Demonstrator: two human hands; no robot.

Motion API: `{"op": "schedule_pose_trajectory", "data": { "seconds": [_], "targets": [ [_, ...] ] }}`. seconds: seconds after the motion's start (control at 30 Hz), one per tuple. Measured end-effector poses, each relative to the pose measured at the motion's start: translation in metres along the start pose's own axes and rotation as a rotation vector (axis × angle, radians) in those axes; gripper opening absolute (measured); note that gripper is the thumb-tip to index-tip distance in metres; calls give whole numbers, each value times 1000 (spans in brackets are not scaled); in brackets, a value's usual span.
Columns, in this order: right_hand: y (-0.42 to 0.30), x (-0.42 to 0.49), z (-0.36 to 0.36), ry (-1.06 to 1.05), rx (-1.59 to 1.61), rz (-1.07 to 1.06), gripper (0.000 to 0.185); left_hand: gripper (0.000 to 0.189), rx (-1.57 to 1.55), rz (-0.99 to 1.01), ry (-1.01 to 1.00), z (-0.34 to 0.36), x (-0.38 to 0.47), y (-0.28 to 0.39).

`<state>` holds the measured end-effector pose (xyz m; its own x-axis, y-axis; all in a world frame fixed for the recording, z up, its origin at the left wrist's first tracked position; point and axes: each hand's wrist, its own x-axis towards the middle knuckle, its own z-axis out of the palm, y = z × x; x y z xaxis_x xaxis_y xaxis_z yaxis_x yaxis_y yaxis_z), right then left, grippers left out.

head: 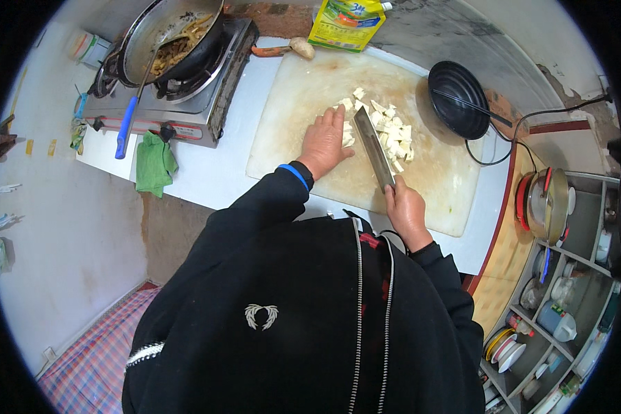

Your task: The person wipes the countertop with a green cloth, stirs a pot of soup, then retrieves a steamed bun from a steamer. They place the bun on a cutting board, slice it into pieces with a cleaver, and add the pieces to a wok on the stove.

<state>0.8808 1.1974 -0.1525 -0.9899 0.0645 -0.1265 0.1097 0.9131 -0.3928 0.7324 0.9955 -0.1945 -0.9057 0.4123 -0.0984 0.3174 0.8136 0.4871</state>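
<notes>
My right hand (408,212) grips the handle of a cleaver (373,147), its long blade angled across a large white cutting board (300,93). Small, pale chopped food pieces (396,135) lie heaped to the right of the blade. A smaller group of pieces (348,135) sits on its left, beside my left hand (325,142). That hand rests low over the board, fingers stretched forward and thumb apart, touching or very near these pieces. What lies under its palm is hidden.
A wok (158,46) holding food and a blue-handled spatula (128,124) stands on a gas stove (196,111). A green cloth (155,163) hangs at its front. A black bowl (458,98) with chopsticks, a yellow pouch (346,26) and a peeler-like tool (271,50) edge the board.
</notes>
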Motion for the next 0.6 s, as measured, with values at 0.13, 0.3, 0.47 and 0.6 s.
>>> {"op": "schedule_pose_trajectory", "data": {
  "seconds": [0.13, 0.3, 0.47, 0.6],
  "targets": [
    [-1, 8, 0, 3, 11, -2, 21, 113, -8, 26, 131, 1, -12, -15],
    [-6, 11, 1, -14, -34, 26, 19, 104, -186, 108, 117, 4, -23, -43],
    [-18, 15, 6, -27, -54, -22, 18, 81, -224, 146, 193, 13, -28, -48],
    [-21, 17, 8, -21, -74, -9, 17, 70, -307, 95, 195, 14, -24, -47]
  ]
}}
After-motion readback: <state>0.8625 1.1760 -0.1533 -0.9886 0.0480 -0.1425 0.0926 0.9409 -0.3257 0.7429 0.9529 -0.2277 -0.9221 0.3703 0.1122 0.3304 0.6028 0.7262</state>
